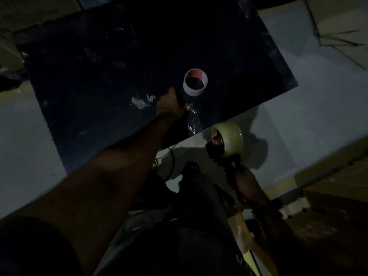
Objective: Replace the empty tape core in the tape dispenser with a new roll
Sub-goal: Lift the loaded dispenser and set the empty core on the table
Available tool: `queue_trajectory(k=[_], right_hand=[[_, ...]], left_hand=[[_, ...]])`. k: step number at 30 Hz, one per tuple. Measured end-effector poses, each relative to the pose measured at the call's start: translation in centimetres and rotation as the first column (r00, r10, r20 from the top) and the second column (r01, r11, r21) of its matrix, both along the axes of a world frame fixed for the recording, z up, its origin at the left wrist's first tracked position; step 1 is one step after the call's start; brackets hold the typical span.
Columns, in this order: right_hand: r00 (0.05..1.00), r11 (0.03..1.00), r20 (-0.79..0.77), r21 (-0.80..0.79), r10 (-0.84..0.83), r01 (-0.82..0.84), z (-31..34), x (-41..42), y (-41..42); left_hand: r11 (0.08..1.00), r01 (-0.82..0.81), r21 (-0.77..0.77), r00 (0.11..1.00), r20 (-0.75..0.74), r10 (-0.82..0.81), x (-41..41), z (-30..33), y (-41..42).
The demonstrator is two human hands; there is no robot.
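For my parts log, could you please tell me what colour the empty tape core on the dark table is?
The empty tape core is white outside, red inside; head view.

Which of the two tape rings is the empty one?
The white core standing on the dark table; the roll on the dispenser is thick with tape.
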State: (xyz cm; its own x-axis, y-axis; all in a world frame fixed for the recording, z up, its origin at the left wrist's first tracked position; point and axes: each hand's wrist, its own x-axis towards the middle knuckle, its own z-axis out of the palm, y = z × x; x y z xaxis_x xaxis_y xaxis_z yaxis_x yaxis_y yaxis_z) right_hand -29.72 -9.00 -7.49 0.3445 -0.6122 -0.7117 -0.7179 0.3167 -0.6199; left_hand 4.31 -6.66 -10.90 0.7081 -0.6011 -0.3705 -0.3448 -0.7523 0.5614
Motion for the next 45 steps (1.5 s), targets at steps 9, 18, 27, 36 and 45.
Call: queue_trajectory(k=[9, 18, 27, 36, 45], right_hand=[[0.981, 0.992, 0.151, -0.06, 0.121, -0.114, 6.3, 2.2, -2.0], [0.926, 0.889, 0.051, -0.306, 0.373, -0.341, 8.3, 6.0, -6.3], [0.89, 0.891, 0.137, -0.208, 0.436, -0.404, 8.2, 11.8, -9.2], [0.819, 0.791, 0.044, -0.294, 0.572, -0.537, 8.0, 19.3, -8.0], [0.764, 0.717, -0.002, -0.345, 0.645, -0.606, 5.1, 25.4, -5.7]], left_hand=[[0.992, -0.069, -0.104, 0.998, -0.014, 0.068, 0.9, 1.8, 3.7], [0.96, -0.254, -0.12, 0.966, -0.087, 0.245, 0.8, 5.1, 6.2], [0.808, -0.543, -0.227, 0.836, -0.232, 0.497, 1.7, 5.4, 9.5], [0.755, -0.614, -0.228, 0.782, -0.303, 0.544, 4.9, 3.6, 13.2], [0.722, -0.656, -0.219, 0.745, -0.341, 0.573, 8.5, 4.2, 16.1]])
